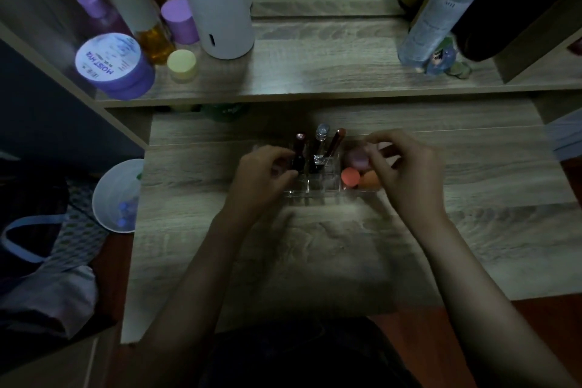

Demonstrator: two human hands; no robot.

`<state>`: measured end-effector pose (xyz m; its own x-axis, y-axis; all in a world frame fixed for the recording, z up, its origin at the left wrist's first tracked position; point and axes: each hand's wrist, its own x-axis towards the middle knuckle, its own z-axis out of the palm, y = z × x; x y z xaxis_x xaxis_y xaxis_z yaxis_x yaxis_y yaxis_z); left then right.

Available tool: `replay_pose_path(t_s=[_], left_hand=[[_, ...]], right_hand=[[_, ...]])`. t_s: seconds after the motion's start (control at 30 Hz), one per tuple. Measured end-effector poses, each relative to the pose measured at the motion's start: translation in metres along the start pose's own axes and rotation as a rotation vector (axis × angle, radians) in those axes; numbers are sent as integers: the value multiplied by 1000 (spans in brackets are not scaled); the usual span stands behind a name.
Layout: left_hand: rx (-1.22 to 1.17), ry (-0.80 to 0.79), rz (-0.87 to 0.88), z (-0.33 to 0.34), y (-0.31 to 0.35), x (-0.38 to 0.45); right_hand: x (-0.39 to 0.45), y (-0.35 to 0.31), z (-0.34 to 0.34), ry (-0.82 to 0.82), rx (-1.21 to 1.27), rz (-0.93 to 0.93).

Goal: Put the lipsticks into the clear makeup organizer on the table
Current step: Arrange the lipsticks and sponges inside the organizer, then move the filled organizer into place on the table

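The clear makeup organizer (315, 192) sits mid-table. Three lipsticks stand upright in its left compartments: a dark red one (299, 148), a silver-capped one (322, 135) and a red-brown one (337, 139) that leans right. My left hand (263, 178) is at the organizer's left end, its thumb and fingers closed around the lower part of the dark red lipstick. My right hand (403, 170) curls over the organizer's right end, fingertips touching it beside a pink sponge (357, 158). Two orange sponges (352, 176) lie in the same right compartment. The light is dim and the hands are slightly blurred.
A raised shelf (315, 85) behind the organizer carries a tall white canister (217, 0), purple jars (113, 66), a yellow-lidded pot (182, 63) and clear bottles (437, 12). A white bin (116, 195) stands left of the table, beside bags.
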<state>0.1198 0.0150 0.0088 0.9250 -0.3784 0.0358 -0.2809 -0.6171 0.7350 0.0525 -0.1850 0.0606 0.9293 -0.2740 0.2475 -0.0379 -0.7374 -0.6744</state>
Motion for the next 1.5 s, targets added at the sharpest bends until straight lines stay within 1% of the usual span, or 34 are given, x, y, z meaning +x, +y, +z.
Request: replay_pose_path(t_s=[0.13,0.3,0.4,0.63,0.8,0.87,0.9,1.03,1.1,1.13,1.2,1.23,1.27,1.3,1.33,1.4,1.5], left_hand=[[33,22,12,13,1,2],[82,71,52,18,4,3],[75,93,32,20,5,2],[67,98,17,19,5,0],[28,109,-18,16,7,-4],[-9,180,-24,10,5,-9],[-13,232,-35,7,4,-13],[1,489,-132,-3,-5,-30],[-105,548,-246,-2,-7,-40],[-180,528,-319,-1,-10,-41],[-334,431,-483,5,-14,-43],[-474,395,-556,8,-17,-44],[-670,371,-619,10,-16,-44],[-866,366,-681,11,-15,-45],[-1001,368,-724,12,-15,-46],[-1078,353,-756,15,-15,-49],[-1127,325,-767,17,-17,-50]], right_hand=[[0,15,-14,81,16,82],[-4,27,-26,126,44,110],[-7,31,-30,144,48,120],[-11,44,-32,153,60,181],[-11,63,-27,107,106,230],[-11,73,-24,74,164,282],[-13,77,-23,46,229,341],[-15,87,-14,-65,632,659],[-16,94,-8,-123,795,803],[-16,98,-5,-157,850,845],[-20,104,1,-224,951,885],[-21,105,2,-241,994,900],[-22,106,3,-249,1025,907],[-23,107,3,-253,1044,909],[-24,106,4,-257,1056,908],[-26,105,6,-267,1078,904],[-28,103,9,-288,1098,909]])
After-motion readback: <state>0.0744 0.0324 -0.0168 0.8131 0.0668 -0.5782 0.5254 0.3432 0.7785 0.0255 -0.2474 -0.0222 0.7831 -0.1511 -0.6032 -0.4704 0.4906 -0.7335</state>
